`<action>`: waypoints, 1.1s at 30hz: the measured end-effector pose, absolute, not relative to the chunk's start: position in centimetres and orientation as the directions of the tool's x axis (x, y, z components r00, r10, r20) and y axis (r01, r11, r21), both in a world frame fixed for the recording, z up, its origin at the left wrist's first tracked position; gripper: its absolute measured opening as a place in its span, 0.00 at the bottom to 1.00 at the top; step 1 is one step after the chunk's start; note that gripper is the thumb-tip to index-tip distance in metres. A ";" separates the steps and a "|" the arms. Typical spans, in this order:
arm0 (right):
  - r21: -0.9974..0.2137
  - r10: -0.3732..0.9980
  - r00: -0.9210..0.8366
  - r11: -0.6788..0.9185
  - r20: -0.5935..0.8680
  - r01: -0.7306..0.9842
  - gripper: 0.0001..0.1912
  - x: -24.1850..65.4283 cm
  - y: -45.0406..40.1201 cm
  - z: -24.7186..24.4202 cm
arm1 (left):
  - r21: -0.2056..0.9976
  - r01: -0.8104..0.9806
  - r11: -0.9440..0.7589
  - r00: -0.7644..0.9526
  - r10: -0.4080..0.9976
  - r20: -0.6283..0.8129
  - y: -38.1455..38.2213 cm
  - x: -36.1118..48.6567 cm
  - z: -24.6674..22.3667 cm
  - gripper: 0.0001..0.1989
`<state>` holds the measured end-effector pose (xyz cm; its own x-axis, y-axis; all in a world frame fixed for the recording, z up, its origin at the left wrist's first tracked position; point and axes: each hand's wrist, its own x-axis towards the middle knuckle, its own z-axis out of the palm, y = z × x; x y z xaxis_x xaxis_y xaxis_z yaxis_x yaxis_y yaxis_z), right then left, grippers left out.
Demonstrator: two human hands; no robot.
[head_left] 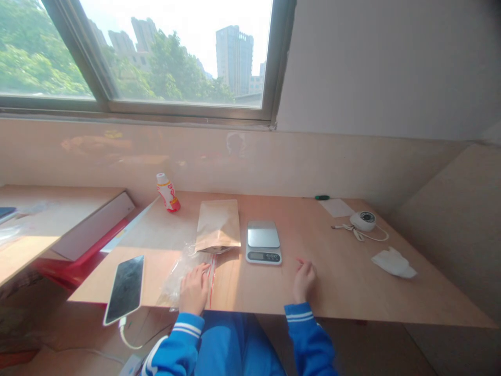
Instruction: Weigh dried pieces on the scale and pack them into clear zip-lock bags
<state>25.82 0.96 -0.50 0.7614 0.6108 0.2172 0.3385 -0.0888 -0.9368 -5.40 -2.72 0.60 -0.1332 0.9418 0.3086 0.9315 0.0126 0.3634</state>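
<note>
At the left of the tabletop, a phone lies screen up, its long axis running near to far with the far end leaning right. Its near end reaches past the edge, and a white cable meets it there. Farther back, a small bottle stands with its white cap up and red base down.

Next comes the clear plastic bag, flat near the front edge. Its long axis runs away from the person, slanting slightly right, with a red strip along its right side. The left hand rests on it, palm down, fingers pointing away and toward the strip; its grip is open.

Behind the bag, a brown paper pouch lies with its long axis near to far and its slightly gaping mouth toward the person. Just right of it, the kitchen scale points the same way, display nearest the person, metal plate bare.

The right hand is near the scale's right side, apart from it, its grip loosely open around nothing visible. Toward the back right, a green-handled tool lies sideways, its thin end pointing left, beside a sheet of white paper. Rightmost are a round white device with its cord and a crumpled tissue.
</note>
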 end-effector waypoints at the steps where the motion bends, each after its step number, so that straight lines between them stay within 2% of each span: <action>1: -0.939 0.641 0.738 -0.079 0.210 0.336 0.26 25.8 1.0 -0.5 | 0.360 0.933 0.013 -0.132 0.942 0.308 -2.7 -5.4 0.6 0.16; 4: -0.937 0.714 0.667 -0.043 0.213 0.346 0.25 25.6 1.1 -0.3 | 0.352 0.936 0.013 -0.131 0.941 0.312 -2.7 -5.4 0.5 0.16; 9: -0.956 0.711 0.684 -0.058 0.163 0.288 0.24 25.4 1.0 -0.3 | 0.379 0.925 -0.014 -0.107 0.949 0.297 -2.4 -5.9 0.6 0.17; 13: -0.955 0.746 0.650 -0.066 0.146 0.289 0.23 25.5 1.0 -0.4 | 0.438 0.891 -0.120 0.011 0.970 0.243 -1.8 -7.0 0.7 0.18; 16: -0.949 0.761 0.630 -0.059 0.159 0.310 0.22 25.4 1.0 -0.4 | 0.414 0.897 -0.155 0.061 0.971 0.231 -1.6 -7.2 1.6 0.18; 20: -0.948 0.776 0.612 -0.061 0.151 0.311 0.21 25.3 1.2 -0.4 | 0.406 0.906 -0.122 -0.021 0.944 0.330 -1.6 -6.4 3.5 0.18; 27: -0.921 0.775 0.611 -0.106 0.160 0.375 0.21 24.8 1.4 0.1 | 0.557 0.814 -0.165 -0.066 0.926 0.371 -2.0 -4.7 4.7 0.16; 30: -0.909 0.763 0.624 -0.122 0.171 0.398 0.21 24.6 1.5 0.2 | 0.631 0.770 -0.090 -0.158 0.932 0.325 -2.1 -3.6 4.6 0.15; 33: -0.907 0.759 0.626 -0.119 0.179 0.403 0.21 24.6 1.6 0.1 | 0.651 0.755 0.080 -0.270 0.943 0.197 -1.3 -2.6 4.7 0.15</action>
<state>24.62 1.55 0.15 0.6257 0.7594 0.1787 0.4035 -0.1189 -0.9072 -2.57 -1.30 4.74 -0.2699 0.9426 0.1967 0.7550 0.0804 0.6508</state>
